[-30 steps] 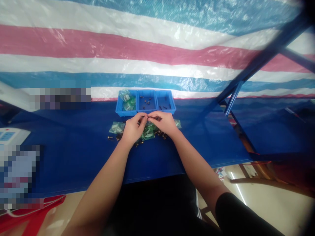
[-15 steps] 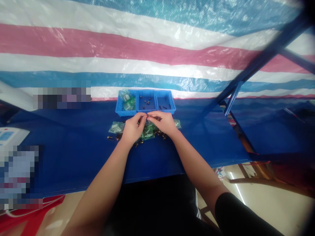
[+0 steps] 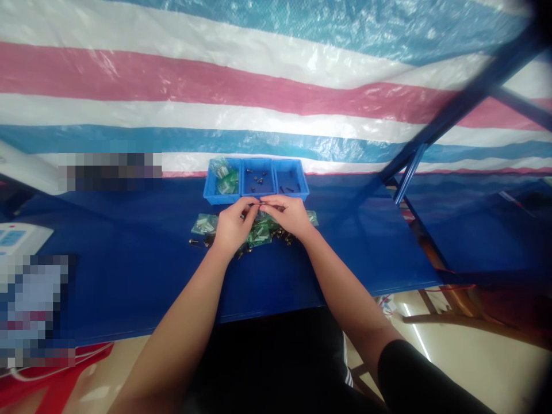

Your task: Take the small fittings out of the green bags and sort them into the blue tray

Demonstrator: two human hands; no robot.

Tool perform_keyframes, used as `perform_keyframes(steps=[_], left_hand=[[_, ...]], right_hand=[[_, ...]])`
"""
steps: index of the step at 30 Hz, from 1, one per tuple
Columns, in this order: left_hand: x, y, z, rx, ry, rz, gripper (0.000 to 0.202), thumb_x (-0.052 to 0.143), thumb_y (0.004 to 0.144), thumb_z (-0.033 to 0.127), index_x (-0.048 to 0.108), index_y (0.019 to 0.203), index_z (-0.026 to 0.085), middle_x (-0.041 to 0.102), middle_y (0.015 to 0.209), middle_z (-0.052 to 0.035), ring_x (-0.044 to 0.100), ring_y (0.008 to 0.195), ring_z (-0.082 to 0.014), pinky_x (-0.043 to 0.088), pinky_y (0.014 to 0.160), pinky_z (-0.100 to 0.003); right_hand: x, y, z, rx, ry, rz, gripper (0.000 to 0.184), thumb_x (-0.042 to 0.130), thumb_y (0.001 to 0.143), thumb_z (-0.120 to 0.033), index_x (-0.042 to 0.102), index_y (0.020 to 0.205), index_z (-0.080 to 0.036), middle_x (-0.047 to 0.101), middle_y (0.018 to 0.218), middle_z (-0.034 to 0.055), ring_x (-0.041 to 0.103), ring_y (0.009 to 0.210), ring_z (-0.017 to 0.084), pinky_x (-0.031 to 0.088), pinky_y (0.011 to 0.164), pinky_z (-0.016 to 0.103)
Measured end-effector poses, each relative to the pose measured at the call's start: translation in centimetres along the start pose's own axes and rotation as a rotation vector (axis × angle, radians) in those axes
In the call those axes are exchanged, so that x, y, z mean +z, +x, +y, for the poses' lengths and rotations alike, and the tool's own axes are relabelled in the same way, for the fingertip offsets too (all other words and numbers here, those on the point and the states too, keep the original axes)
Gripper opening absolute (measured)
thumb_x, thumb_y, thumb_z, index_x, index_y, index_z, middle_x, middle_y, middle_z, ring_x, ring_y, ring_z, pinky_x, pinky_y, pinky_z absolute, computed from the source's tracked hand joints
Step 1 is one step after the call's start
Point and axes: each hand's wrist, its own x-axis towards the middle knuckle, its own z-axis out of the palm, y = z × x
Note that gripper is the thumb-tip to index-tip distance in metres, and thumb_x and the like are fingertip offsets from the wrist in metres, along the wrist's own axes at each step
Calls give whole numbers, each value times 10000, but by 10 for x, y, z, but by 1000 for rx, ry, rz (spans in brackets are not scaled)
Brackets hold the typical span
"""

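Fingertip to fingertip, my left hand (image 3: 234, 225) and my right hand (image 3: 288, 215) pinch one tiny screw (image 3: 263, 203) between them. Its details are too small to make out, and the fingers cover most of it. Beneath the hands lie small green-tinted plastic bags (image 3: 260, 232) of metal parts, partly hidden. Dark and brassy screws (image 3: 284, 235) are heaped by my right wrist. One loose screw (image 3: 194, 242) lies left of my left hand, close to a clear bag of pale parts (image 3: 204, 223).
Just beyond the hands stand three joined blue bins: the left bin (image 3: 207, 187) holds bags, the middle bin (image 3: 264, 188) several small parts, the right bin (image 3: 293, 174) a few dark screws. A white device (image 3: 26, 244) sits far left. A blue metal frame (image 3: 409, 172) rises at right.
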Motion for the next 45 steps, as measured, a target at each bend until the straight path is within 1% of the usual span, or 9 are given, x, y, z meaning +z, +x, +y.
perform_keyframes(steps=[3,9,15,22,30,34,38,41,45], left_hand=[[0,0,-1,-13,6,-5,225,625,1009,382,747,1100,216,654,717,30,547,580,-96,439,633,-220],[-1,1,0,-19,8,-13,239,623,1011,394,749,1099,212,659,708,25,556,580,-105,448,635,-227],[0,1,-1,9,14,-25,243,599,1027,390,736,1110,208,686,752,13,578,605,-110,462,658,-226],[-2,0,-1,16,27,-38,283,563,1049,422,734,1116,207,704,777,5,590,620,-114,466,676,-229],[-3,0,1,24,54,-65,318,524,1066,446,730,1104,207,741,864,-9,628,674,-120,462,696,-235],[-2,0,2,-22,25,-60,311,540,1056,444,721,1141,206,705,772,8,608,618,-114,455,658,-232],[0,0,1,-13,5,-35,290,603,1020,412,714,1201,213,671,727,27,579,588,-107,455,637,-223],[0,0,0,-6,4,-34,251,613,1011,382,732,1156,214,692,753,15,593,613,-111,476,664,-225],[0,1,0,-2,18,-28,251,590,1024,381,739,1109,198,742,848,-25,646,701,-136,514,746,-244]], right_hand=[[0,0,0,-19,19,6,261,811,872,-381,839,1094,-247,842,1036,36,808,934,218,650,853,336],[0,1,2,-20,-7,1,257,792,886,-404,840,1082,-244,841,1027,45,799,879,206,647,807,327],[-2,1,2,-47,-70,-20,291,775,904,-391,822,1162,-265,837,1044,40,790,875,200,643,798,325],[-1,1,2,-73,-46,6,251,789,894,-395,841,1094,-253,841,1020,39,790,859,197,639,770,312],[0,1,2,-47,-13,2,262,791,892,-402,840,1094,-244,841,1031,49,794,880,202,639,797,326],[-1,1,1,-49,-12,18,263,802,883,-396,843,1086,-235,841,1029,54,795,877,206,638,805,333],[-2,1,0,-23,-26,10,248,794,891,-403,842,1081,-250,842,1031,42,797,894,205,643,853,345],[-2,1,1,0,-25,-14,252,791,892,-415,839,1085,-259,840,1046,36,799,917,207,648,883,354],[-1,1,2,4,9,-27,276,806,868,-408,835,1092,-251,840,1050,40,803,948,217,652,889,355]])
